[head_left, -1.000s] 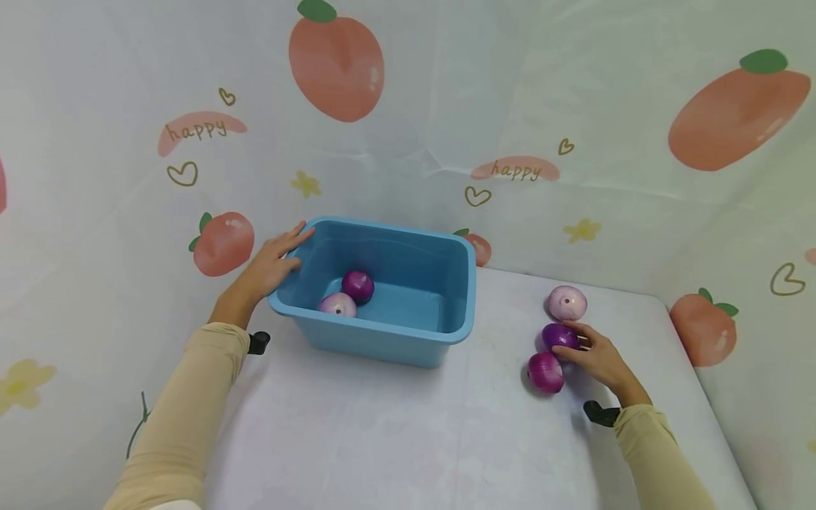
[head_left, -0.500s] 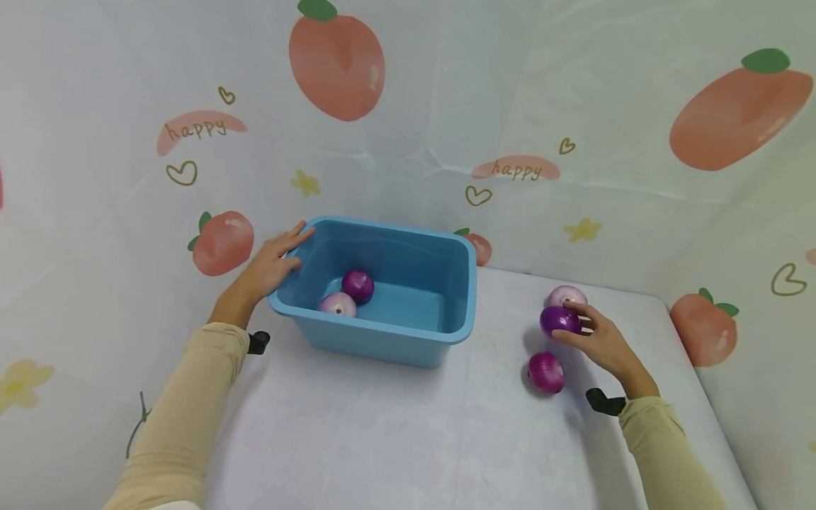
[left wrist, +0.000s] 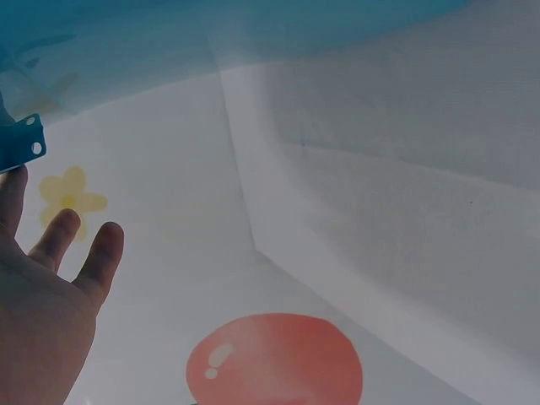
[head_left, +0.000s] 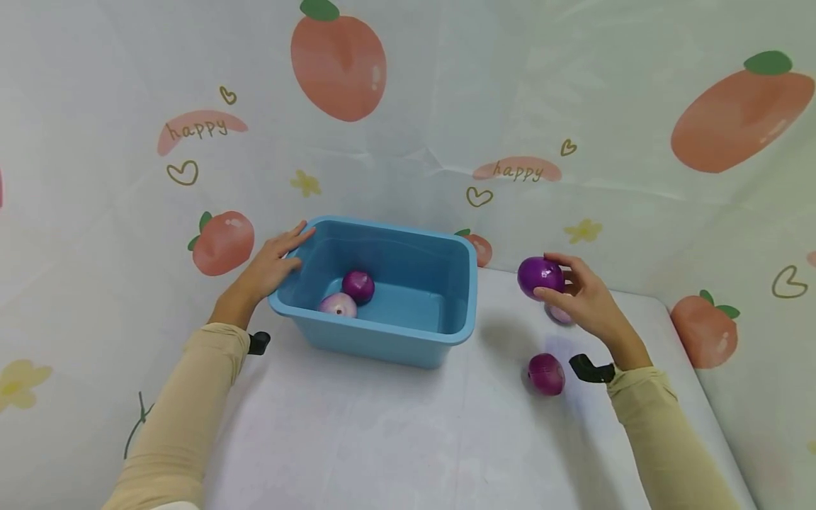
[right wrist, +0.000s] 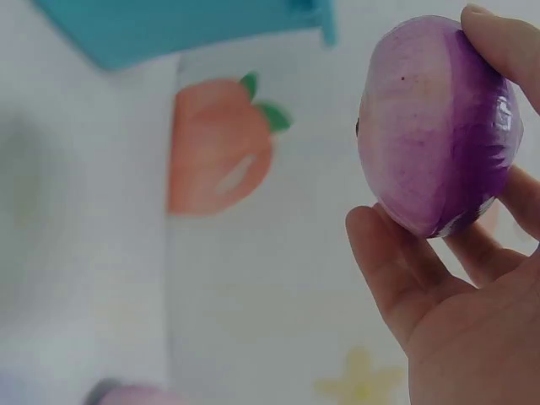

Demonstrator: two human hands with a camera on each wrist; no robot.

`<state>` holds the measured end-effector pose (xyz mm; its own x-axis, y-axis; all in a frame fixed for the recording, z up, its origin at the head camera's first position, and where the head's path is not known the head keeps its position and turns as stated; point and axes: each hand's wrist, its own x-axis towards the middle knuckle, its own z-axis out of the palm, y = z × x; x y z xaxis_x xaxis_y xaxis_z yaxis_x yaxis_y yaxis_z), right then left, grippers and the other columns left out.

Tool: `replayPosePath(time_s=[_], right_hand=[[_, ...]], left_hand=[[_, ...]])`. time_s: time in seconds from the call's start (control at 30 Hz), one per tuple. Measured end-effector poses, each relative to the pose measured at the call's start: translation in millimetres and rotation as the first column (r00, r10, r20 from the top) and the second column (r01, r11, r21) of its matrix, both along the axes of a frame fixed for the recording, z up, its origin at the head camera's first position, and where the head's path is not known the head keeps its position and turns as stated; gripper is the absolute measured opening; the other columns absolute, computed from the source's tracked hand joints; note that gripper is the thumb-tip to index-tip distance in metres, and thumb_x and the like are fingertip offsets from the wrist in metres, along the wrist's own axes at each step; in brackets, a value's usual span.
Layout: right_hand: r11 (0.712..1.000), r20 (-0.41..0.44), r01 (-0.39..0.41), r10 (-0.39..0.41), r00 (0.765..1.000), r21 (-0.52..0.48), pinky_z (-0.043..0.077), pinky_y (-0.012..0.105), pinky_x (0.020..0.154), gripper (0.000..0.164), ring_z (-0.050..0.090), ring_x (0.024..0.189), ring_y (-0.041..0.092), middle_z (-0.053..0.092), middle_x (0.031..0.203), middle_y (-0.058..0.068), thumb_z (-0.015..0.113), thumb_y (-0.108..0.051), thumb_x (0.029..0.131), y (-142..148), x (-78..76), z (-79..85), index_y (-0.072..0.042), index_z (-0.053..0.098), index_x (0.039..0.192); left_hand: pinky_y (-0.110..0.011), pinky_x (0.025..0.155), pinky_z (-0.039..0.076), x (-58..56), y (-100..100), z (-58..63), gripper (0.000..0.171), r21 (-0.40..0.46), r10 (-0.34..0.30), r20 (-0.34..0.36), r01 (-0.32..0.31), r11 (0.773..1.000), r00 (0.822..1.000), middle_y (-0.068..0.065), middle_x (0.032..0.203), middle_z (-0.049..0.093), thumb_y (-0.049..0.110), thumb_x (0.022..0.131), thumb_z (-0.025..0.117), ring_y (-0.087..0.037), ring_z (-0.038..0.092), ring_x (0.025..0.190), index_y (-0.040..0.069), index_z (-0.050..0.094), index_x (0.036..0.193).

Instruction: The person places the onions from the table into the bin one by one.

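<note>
A glossy purple onion (head_left: 540, 277) is raised off the table, pinched between the thumb and fingers of my right hand (head_left: 589, 301). The right wrist view shows this onion (right wrist: 440, 126) with a paler side. My left hand (head_left: 270, 263) rests on the left rim of a blue plastic tub (head_left: 376, 340), its fingers fairly straight over the edge. In the left wrist view, some fingers (left wrist: 101, 257) hang free below the tub. Inside the tub lie a purple onion (head_left: 358, 287) and a pale onion (head_left: 338, 305).
On the white table (head_left: 382, 439), a magenta onion (head_left: 545, 374) lies to the right of the tub. A pale onion (head_left: 559, 314) behind it is partly hidden by my right hand. A fruit-printed cloth (head_left: 408, 120) hangs at the back.
My right hand has lifted the purple onion from between the two others and carried it up and slightly left. The left hand and the tub have stayed in place.
</note>
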<state>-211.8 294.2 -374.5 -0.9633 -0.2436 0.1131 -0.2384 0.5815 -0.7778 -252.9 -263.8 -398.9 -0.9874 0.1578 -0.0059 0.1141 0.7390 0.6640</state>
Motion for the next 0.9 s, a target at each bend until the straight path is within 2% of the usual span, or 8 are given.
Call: replayPosePath(time_s=[0.23,0.43,0.6,0.7,0.8,0.9], right_hand=[[0.994,-0.08,-0.099,0.094,0.992,-0.056,0.051,0.009,0.086,0.066,0.063,0.103,0.001,0.051,0.147,0.015,0.072,-0.018,0.094,-34.4,-11.9,29.4,-0.012,0.043,0.153],[0.984,-0.084,-0.136,0.127,0.988,-0.115,0.054,0.012,0.089,0.063,0.063,0.113,0.014,0.052,0.146,0.01,0.071,-0.017,0.094,-60.2,-22.4,40.9,-0.015,0.045,0.152],[0.976,-0.071,-0.171,0.163,0.984,-0.131,0.054,0.013,0.089,0.062,0.062,0.118,0.029,0.052,0.146,0.013,0.069,-0.019,0.096,-81.1,-33.2,46.8,-0.014,0.044,0.152],[0.97,-0.068,-0.198,0.19,0.979,-0.143,0.054,0.013,0.09,0.061,0.062,0.12,0.033,0.052,0.146,0.014,0.068,-0.02,0.096,-94.5,-41.1,48.8,-0.011,0.044,0.152],[0.966,-0.061,-0.212,0.205,0.977,-0.15,0.055,0.019,0.094,0.062,0.061,0.123,0.034,0.051,0.149,0.013,0.068,-0.023,0.096,-109.1,-48.8,49.6,-0.013,0.044,0.152],[0.96,-0.05,-0.223,0.217,0.975,-0.171,0.058,0.033,0.097,0.063,0.06,0.128,0.032,0.049,0.152,0.009,0.07,-0.025,0.094,-124.1,-56.0,49.2,-0.016,0.045,0.152]], left_hand=[[-0.08,0.114,0.024,1.2,-2.5,-0.2,0.07,0.003,0.002,0.006,-0.002,1.0,1.0,0.006,0.174,0.011,0.015,0.096,0.042,-0.043,0.003,0.16,0.035,0.027,0.161],[-0.08,0.113,0.024,0.1,-2.9,-0.5,0.07,0.009,-0.004,-0.003,0.004,1.0,1.0,0.006,0.174,0.012,0.014,0.095,0.042,-0.043,0.003,0.16,0.034,0.027,0.161],[-0.08,0.113,0.026,-0.5,-0.7,-1.3,0.07,0.009,-0.006,-0.003,0.006,1.0,1.0,0.005,0.174,0.012,0.015,0.096,0.042,-0.044,0.005,0.16,0.034,0.027,0.161],[-0.08,0.112,0.026,-0.1,0.2,-1.4,0.07,0.01,-0.006,0.005,0.006,1.0,1.0,0.004,0.174,0.011,0.015,0.096,0.042,-0.044,0.005,0.16,0.034,0.027,0.161],[-0.08,0.112,0.026,-0.2,0.2,-1.0,0.07,0.015,-0.005,0.005,0.005,1.0,1.0,0.004,0.174,0.011,0.015,0.096,0.042,-0.044,0.005,0.16,0.034,0.027,0.161],[-0.08,0.113,0.025,-0.9,-0.1,-0.4,0.07,0.014,-0.009,0.0,0.009,1.0,1.0,0.005,0.174,0.011,0.015,0.096,0.042,-0.043,0.004,0.16,0.034,0.027,0.162]])
